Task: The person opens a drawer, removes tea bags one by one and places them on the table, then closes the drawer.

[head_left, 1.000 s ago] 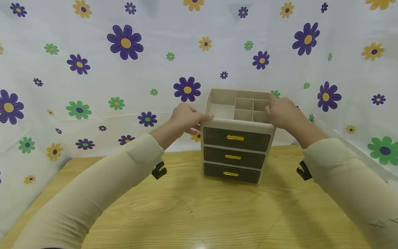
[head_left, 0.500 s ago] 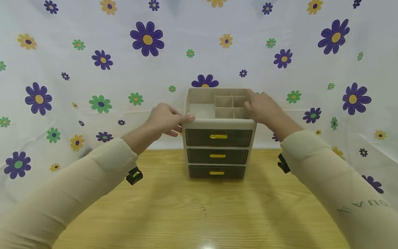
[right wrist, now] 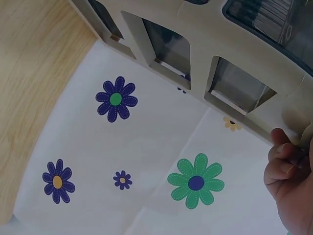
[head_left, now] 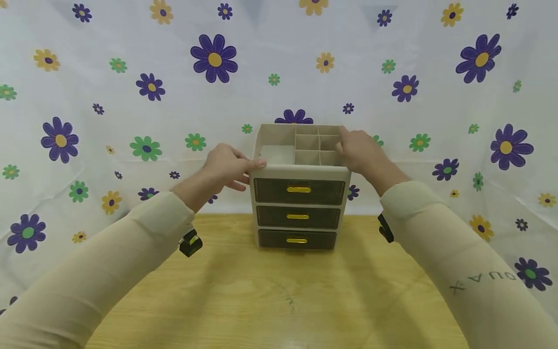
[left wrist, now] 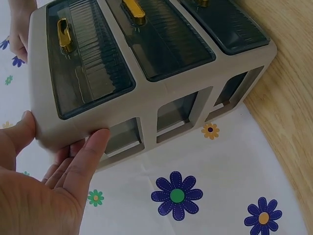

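A beige desktop drawer organizer [head_left: 301, 172] stands upright on the table, with three dark see-through drawers stacked in front, each with a gold handle [head_left: 298, 189]. All three drawers are closed. Its open top has one large compartment [head_left: 277, 154] and several small ones. My left hand [head_left: 228, 167] holds the left upper edge, thumb over the rim and fingers [left wrist: 90, 156] against the side wall. On the opposite side, my right hand [head_left: 361, 152] grips the right upper rim. Curled fingertips [right wrist: 279, 166] show beside the side wall's cut-out windows in the right wrist view.
A pale wood table [head_left: 279, 295] extends in front of the organizer. Right behind it hangs a white cloth [head_left: 261, 97] printed with purple, green and yellow flowers, which also runs along both sides.
The organizer, held by both hands, has shifted left against the flowered cloth and turned from a slight angle to face straight forward. The head view has swung a little too.
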Demonstrator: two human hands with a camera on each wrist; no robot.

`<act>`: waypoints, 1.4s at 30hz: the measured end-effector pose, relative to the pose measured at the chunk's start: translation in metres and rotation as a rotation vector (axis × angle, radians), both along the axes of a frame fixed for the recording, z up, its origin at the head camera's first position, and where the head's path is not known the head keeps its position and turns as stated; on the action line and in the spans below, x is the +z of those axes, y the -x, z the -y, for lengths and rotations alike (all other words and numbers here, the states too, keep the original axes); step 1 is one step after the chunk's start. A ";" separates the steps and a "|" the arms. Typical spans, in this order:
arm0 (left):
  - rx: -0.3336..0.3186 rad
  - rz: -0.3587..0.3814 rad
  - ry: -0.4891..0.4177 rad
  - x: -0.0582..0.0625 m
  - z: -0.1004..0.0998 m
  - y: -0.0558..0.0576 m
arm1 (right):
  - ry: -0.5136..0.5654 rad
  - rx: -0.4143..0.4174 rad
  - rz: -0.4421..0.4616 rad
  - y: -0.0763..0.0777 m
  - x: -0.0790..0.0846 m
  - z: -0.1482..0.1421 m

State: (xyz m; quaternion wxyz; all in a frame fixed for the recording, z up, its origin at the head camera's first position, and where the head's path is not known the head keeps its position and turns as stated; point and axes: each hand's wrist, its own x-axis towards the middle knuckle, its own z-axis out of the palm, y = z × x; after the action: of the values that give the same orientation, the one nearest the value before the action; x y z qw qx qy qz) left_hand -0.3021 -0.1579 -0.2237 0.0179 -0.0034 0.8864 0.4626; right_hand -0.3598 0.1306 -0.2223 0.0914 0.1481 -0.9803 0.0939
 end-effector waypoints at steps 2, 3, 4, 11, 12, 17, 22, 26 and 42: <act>0.005 0.013 -0.014 -0.002 -0.001 0.002 | -0.007 -0.001 0.006 0.001 -0.001 0.000; 0.007 0.019 -0.018 -0.003 -0.002 0.003 | -0.010 0.001 0.006 0.002 -0.001 -0.001; 0.006 0.024 -0.020 -0.004 -0.002 0.005 | -0.015 0.005 0.002 0.003 -0.001 -0.001; -0.009 0.034 0.011 -0.001 0.001 0.011 | -0.009 0.017 -0.004 0.012 -0.001 0.001; -0.010 0.040 0.017 0.000 0.002 0.012 | -0.006 0.014 -0.004 0.014 -0.001 0.001; -0.059 0.123 0.019 0.009 0.004 0.016 | 0.011 -0.011 -0.045 0.010 0.000 0.001; -0.096 0.189 -0.027 0.022 0.005 0.023 | -0.024 -0.022 -0.152 -0.004 0.001 -0.001; -0.067 0.208 -0.054 0.031 0.005 0.026 | -0.096 0.036 -0.220 -0.022 0.009 -0.002; -0.042 0.242 -0.041 0.037 0.001 0.044 | -0.339 0.522 -0.474 -0.088 -0.012 0.030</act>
State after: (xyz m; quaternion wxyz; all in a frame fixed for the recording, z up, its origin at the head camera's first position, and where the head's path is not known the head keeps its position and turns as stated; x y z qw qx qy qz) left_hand -0.3456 -0.1591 -0.1864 0.1342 -0.0403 0.8680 0.4764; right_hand -0.2717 0.1004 -0.2346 0.2628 0.4232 -0.8628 -0.0860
